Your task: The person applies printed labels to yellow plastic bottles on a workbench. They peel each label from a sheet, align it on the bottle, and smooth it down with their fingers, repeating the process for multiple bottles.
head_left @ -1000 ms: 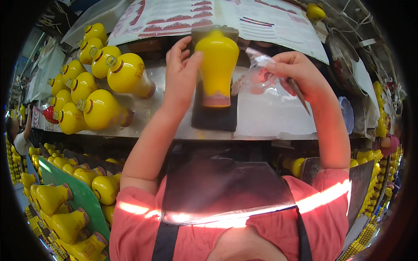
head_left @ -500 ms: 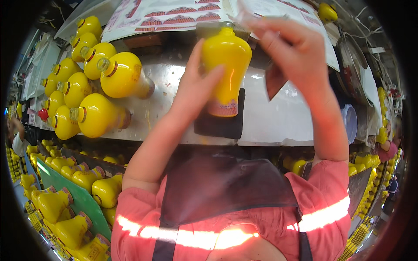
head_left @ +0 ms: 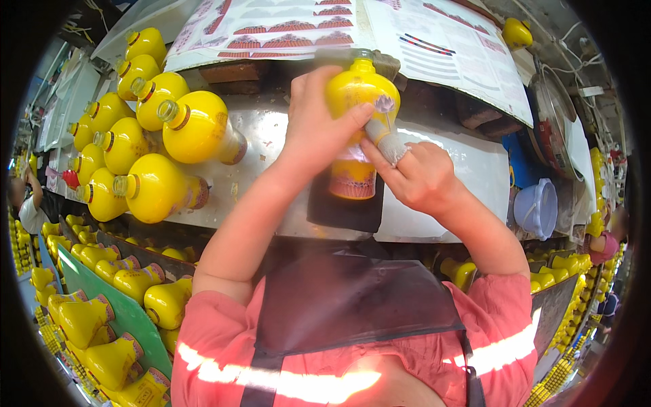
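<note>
Near, over the dark pad (head_left: 344,211) on the desk (head_left: 256,125), find the yellow bottle (head_left: 365,88), base closest, neck pointing away. Looks rigid, glossy, probably fairly heavy, slippery and breakable. With the right grip (head_left: 424,180), touches the side through a grey finger covering (head_left: 390,147); cannot tell whether open or clenched. Farther up, clasps the shoulder in the left grip (head_left: 319,117): best held there, clear of the purple flower decal (head_left: 384,105).

Ahead of you: grey metal worktop (head_left: 266,112), speckled, dull sheen. Brown block (head_left: 234,73) toward its far edge. Pale bin (head_left: 135,19) beyond, far left. Green panel (head_left: 139,322) slants low on your left; dark panel (head_left: 550,304) on your right. Harsh light strikes low, near you. Room's edges cluttered, too small to tell.
</note>
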Available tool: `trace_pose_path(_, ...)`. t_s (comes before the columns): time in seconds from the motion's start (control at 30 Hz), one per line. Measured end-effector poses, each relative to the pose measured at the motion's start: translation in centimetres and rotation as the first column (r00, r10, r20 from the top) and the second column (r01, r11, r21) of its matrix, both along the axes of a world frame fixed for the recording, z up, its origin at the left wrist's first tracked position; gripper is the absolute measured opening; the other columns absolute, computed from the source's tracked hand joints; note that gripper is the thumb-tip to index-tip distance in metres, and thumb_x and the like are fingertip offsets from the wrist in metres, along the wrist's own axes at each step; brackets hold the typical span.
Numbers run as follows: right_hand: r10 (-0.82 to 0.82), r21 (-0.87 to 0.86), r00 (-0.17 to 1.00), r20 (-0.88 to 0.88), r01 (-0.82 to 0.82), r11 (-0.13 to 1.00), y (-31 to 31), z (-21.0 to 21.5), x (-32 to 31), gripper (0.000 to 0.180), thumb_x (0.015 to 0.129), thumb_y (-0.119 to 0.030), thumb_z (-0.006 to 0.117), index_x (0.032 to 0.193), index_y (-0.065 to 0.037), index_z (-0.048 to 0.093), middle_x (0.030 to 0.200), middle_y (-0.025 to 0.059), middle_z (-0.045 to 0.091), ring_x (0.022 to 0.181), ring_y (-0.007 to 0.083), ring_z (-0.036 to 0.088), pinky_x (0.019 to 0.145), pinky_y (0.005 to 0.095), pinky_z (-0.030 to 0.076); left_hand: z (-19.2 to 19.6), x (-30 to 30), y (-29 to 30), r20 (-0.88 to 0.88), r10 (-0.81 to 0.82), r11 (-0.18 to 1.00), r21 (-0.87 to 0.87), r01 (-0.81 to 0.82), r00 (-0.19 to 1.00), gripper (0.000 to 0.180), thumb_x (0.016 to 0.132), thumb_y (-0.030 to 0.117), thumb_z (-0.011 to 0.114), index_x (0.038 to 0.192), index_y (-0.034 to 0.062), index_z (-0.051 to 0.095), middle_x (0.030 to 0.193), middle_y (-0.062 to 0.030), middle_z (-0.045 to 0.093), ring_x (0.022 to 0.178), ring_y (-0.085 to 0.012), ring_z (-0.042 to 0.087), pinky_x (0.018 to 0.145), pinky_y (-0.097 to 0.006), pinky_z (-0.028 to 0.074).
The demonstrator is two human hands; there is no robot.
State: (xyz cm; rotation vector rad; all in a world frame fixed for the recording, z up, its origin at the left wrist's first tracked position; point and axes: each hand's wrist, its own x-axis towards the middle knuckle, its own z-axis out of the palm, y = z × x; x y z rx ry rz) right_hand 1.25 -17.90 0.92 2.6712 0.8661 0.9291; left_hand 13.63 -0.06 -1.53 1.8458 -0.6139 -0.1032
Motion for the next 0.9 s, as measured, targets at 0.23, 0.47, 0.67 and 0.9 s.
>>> trace_pose_path(0.23, 0.081, 0.123, 0.997, -0.018, -0.078, 0.989, 0.6, -0.6, -2.4, 0.036, 0.086, -0.022, 0.079, 0.118, -0.007, 0.075, 0.076, 0.0023, 0.06, 0.049, 0.0131, 0.047, 0.046, 0.0283, 0.042, -2.6, -1.4, 1.0, -0.195, -0.162, 0.952, -0.289, 0.101, 0.967, 0.093, 0.091, 0.04, 0.074, 0.162, 0.0023, 0.026, 0.16, -0.0289, 0.033, 0.151, -0.0415, 0.034, 0.122, -0.045, 0.033)
trace_pose_path(0.47, -0.132, 0.726, 0.895, -0.426, 0.425, 0.54, 0.4, 2.3, 3.2, 0.051, 0.089, -0.03, 0.079, 0.133, -0.008, 0.068, 0.077, 0.0063, 0.064, 0.058, 0.0098, 0.057, 0.058, 0.0285, 0.047, -4.4, -3.1, 1.6, -0.236, -0.164, 0.954, -0.284, 0.094, 0.958, 0.103, 0.09, 0.036, 0.075, 0.165, 0.0001, 0.015, 0.162, -0.027, 0.036, 0.152, -0.0391, 0.035, 0.124, -0.044, 0.03)
trace_pose_path(0.67, 0.151, 0.734, 0.72, -0.677, 0.649, 0.2, 0.2, 2.6, 5.4, 0.048, 0.098, -0.03, 0.071, 0.14, -0.007, 0.064, 0.081, 0.0007, 0.066, 0.059, 0.004, 0.055, 0.058, 0.0221, 0.046, -4.7, -2.4, 2.1, -0.233, -0.207, 0.946, -0.295, 0.134, 0.95, 0.106, 0.086, 0.028, 0.08, 0.165, 0.0005, 0.015, 0.163, -0.0243, 0.033, 0.153, -0.0354, 0.032, 0.125, -0.044, 0.028)
trace_pose_path(0.9, -0.093, 0.638, 0.741, -0.665, 0.628, 0.446, 0.6, 2.9, 5.5, 0.056, 0.093, -0.039, 0.076, 0.137, -0.005, 0.066, 0.086, 0.0045, 0.071, 0.063, 0.0058, 0.061, 0.061, 0.0225, 0.05, -4.3, -3.1, 1.4, -0.312, -0.236, 0.905, -0.415, 0.091, 0.92, 0.107, 0.085, 0.022, 0.082, 0.165, 0.0018, 0.014, 0.165, -0.0214, 0.03, 0.154, -0.0329, 0.029, 0.126, -0.043, 0.027)
